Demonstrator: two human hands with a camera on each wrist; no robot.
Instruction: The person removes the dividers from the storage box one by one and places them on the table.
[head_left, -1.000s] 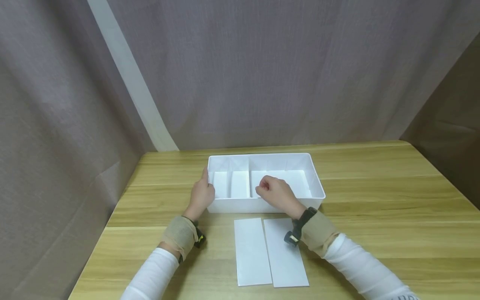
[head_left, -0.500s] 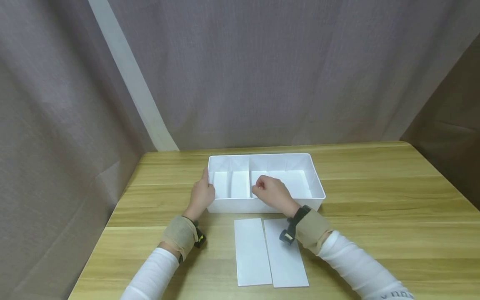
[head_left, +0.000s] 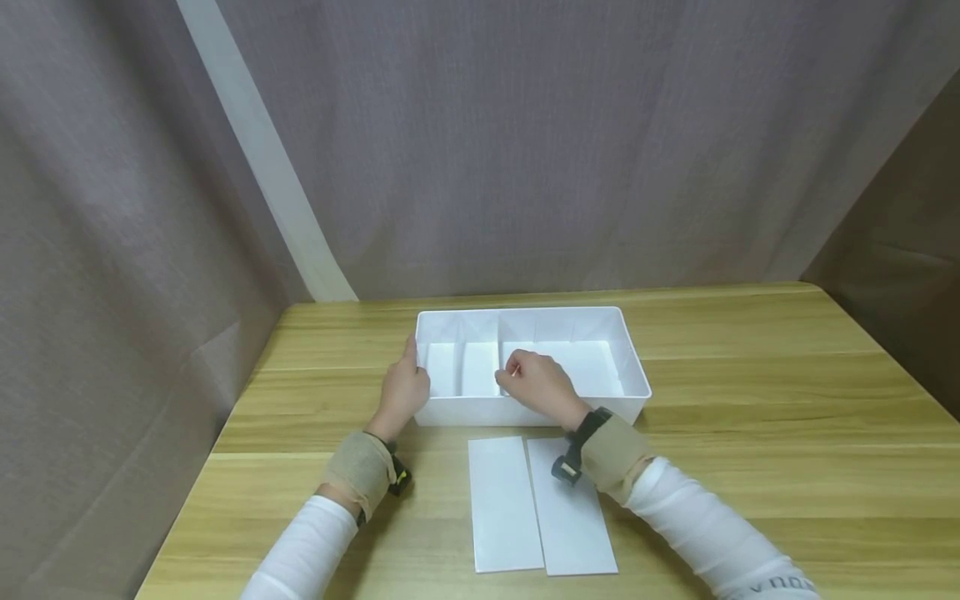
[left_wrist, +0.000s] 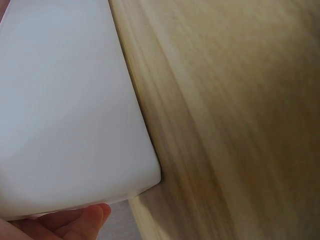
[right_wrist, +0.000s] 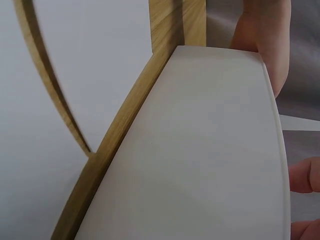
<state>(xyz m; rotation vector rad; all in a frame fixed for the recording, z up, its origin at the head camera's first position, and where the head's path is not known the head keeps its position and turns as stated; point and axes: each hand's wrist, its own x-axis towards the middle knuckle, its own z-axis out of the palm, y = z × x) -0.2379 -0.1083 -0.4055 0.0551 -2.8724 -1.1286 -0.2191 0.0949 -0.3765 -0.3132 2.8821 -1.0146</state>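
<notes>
A white divided box [head_left: 636, 358] stands near the back of the wooden table. My left hand [head_left: 403, 390] grips its front left corner, the index finger pointing forward along the left wall. In the left wrist view, fingertips [left_wrist: 90, 220] show against the box's end. My right hand [head_left: 540, 383] is over the front rim, fingers curled, beside the upright white divider [head_left: 498, 337]. Whether its tips touch the divider is hidden; nothing is visible held in it. The right wrist view shows right fingertips [right_wrist: 306, 176] beyond the front wall.
Two flat white panels [head_left: 504, 508] lie side by side in front of the box, the right one [head_left: 573, 533] partly under my right wrist. Another divider [head_left: 457, 354] splits the box's left part. A grey curtain [head_left: 525, 150] hangs behind the table [head_left: 750, 433].
My right hand has shifted a little left along the front rim towards the divider, its fingers staying curled. The left hand, box and panels have not visibly moved.
</notes>
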